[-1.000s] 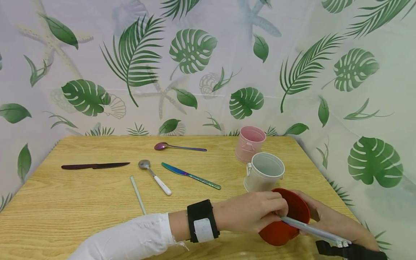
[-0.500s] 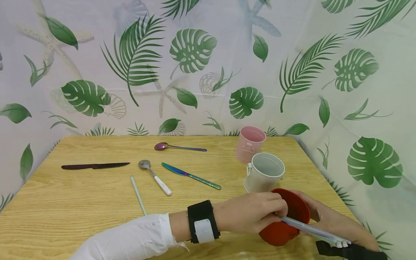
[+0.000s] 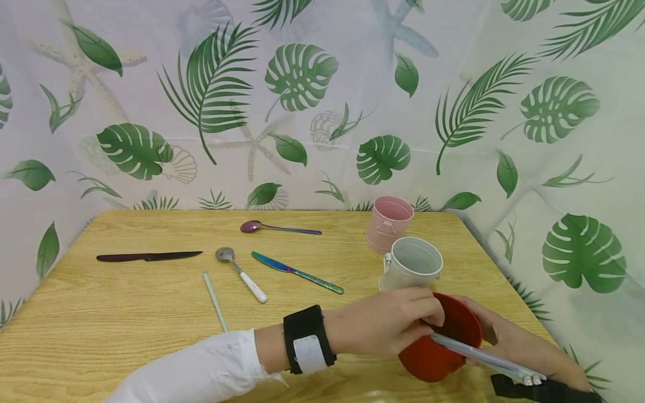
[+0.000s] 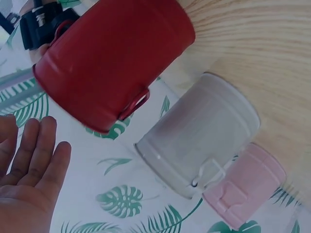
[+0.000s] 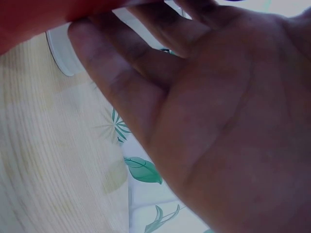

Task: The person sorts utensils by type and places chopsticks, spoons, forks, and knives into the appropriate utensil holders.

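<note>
My left hand point(image 3: 385, 322) is at the mouth of a red metal bucket point(image 3: 425, 361), pinching one end of a bundle of thin, pale, shiny sticks point(image 3: 484, 355). The sticks slant across the rim, with their far ends over the right wrist. My right hand point(image 3: 519, 338) holds the tilted bucket from its right side; its fingers point(image 5: 112, 73) touch the red wall in the right wrist view. In the left wrist view, the other left fingers point(image 4: 36, 150) are spread below the bucket. The inside of the bucket is mostly hidden.
A white bucket point(image 3: 410, 268) and a pink bucket point(image 3: 385, 229) stand behind the red one. On the wooden table lie a dark knife point(image 3: 148, 257), a purple spoon point(image 3: 282, 228), a white-handled spoon point(image 3: 252, 286), a rainbow knife point(image 3: 297, 272) and a single pale stick point(image 3: 215, 302).
My left hand has shifted slightly left and up at the bucket's rim, its fingertips a little differently placed. The bucket, the sticks and my right hand are nearly unmoved.
</note>
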Available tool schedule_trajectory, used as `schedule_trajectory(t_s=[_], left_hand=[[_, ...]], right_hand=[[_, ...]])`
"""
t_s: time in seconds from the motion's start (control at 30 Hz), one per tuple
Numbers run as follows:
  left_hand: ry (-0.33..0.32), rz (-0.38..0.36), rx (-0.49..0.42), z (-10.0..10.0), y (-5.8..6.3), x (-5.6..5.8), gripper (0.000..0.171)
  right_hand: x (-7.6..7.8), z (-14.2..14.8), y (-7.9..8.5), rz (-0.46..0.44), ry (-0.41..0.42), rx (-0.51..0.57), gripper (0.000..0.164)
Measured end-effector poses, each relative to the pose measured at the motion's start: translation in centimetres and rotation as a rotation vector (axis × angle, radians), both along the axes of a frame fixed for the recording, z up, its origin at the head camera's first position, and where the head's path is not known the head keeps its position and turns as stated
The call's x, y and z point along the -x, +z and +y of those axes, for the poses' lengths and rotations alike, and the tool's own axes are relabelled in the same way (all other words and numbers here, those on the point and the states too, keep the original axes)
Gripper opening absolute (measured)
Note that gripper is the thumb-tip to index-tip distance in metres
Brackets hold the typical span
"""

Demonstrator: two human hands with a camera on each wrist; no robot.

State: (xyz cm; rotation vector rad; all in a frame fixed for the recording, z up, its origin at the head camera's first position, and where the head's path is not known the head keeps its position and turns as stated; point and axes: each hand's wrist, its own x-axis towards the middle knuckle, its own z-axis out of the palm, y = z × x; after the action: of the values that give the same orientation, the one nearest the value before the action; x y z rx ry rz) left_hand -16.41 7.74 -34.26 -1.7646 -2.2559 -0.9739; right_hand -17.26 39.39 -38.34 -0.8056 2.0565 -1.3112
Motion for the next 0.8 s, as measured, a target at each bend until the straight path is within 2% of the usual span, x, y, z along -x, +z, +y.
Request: schedule_trajectory(t_s=[0.07, 0.2, 0.37, 0.5, 0.8], left_hand=[[-0.007, -0.004, -0.032, -0.5, 0.3, 0.0, 0.014], [0.020, -0.017, -0.091, -2.0, 0.8, -0.3, 0.014], [0.079, -0.046, -0.189, -4.4, 1.2, -0.3, 0.014], [0.142, -0.017, -0.251, -6.5, 1.7, -0.1, 0.014], [0.294, 0.040, -0.332, -11.4, 2.6, 0.1, 0.017]], right_hand=[[-0.1, 0.0, 0.0, -0.016, 0.001, 0.006, 0.079], [-0.1, -0.2, 0.3, -0.001, -0.002, 0.016, 0.078], [-0.3, -0.4, 0.8, -0.010, -0.063, -0.063, 0.078], [-0.5, -0.6, 1.1, -0.006, -0.099, -0.120, 0.075], [-0.5, -0.4, 0.9, 0.021, -0.073, -0.100, 0.073]])
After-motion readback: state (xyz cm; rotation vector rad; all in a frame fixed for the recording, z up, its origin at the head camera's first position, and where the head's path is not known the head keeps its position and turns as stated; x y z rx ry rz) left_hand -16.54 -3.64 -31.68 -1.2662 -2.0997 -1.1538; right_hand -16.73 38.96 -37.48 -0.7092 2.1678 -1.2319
